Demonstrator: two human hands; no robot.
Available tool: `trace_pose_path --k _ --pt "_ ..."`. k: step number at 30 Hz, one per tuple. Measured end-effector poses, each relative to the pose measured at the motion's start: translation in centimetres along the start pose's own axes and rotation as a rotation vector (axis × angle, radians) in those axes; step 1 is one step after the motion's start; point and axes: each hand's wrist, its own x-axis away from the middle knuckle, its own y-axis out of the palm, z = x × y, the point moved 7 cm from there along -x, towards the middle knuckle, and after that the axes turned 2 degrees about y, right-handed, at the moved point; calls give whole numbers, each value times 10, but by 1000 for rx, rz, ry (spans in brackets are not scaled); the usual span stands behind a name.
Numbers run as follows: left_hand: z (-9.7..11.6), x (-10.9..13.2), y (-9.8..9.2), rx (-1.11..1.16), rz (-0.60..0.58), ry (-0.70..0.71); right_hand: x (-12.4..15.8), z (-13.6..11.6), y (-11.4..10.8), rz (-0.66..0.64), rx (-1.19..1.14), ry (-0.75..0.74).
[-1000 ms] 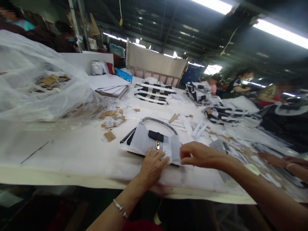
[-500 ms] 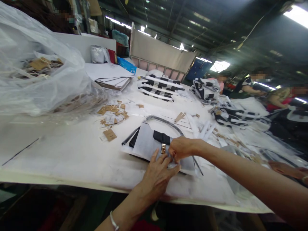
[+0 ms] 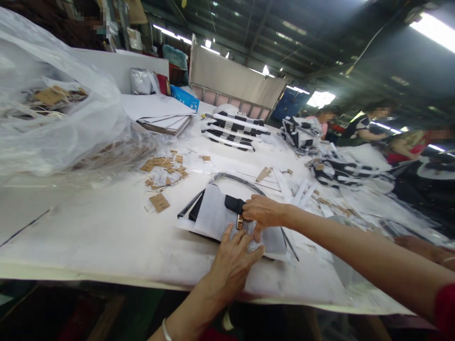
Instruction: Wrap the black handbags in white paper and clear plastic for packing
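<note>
handbag (image 3: 231, 215) on table (image 3: 106, 232), paper tags (image 3: 161, 173) left of it

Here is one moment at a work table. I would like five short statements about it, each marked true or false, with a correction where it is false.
1. The left hand lies flat on the white paper covering a black bag. True.
2. The right hand is at the gold clasp. True.
3. The brown tags sit in a box. False: they lie scattered on the table.
4. The striped bags are red and yellow. False: black and white.
5. A clear plastic bag lies at the left. True.
</note>
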Motion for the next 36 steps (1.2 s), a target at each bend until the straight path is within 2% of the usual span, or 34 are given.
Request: trace_pose_path --k 2,5,9,12,14,16,19,22,24,26,28,30,33,36 --pt "0 1 1 5 2 3 11 26 4 87 -72 200" --pt "1 3 1 11 14 17 32 53 18 290 -253 486" --pt "2 4 1 9 29 7 48 56 46 338 -417 681" --pt "2 3 -1 9 36 7 62 44 35 519 -454 797" --pt "2 2 -2 3 44 9 65 23 26 671 -540 790" --pt "2 2 -3 -11 43 2 63 -2 27 772 -584 780" --pt "5 4 -4 -51 21 36 54 -38 44 846 -481 808" --pt "10 5 -13 -64 -32 115 46 -58 62 868 -363 813" --pt "9 3 -27 -26 -76 161 44 -60 65 876 -285 783" --pt "0 1 -48 2 -70 169 45 -55 63 882 -218 746" --pt "-19 0 -71 -40 -13 116 47 -45 60 883 -185 723" --pt "-42 4 -85 -126 18 49 47 -32 61 872 -195 694" --pt "-67 15 -86 -164 -15 13 46 -14 65 854 -242 629" --pt "-78 27 -79 -140 2 -9 48 -6 66 842 -277 599"
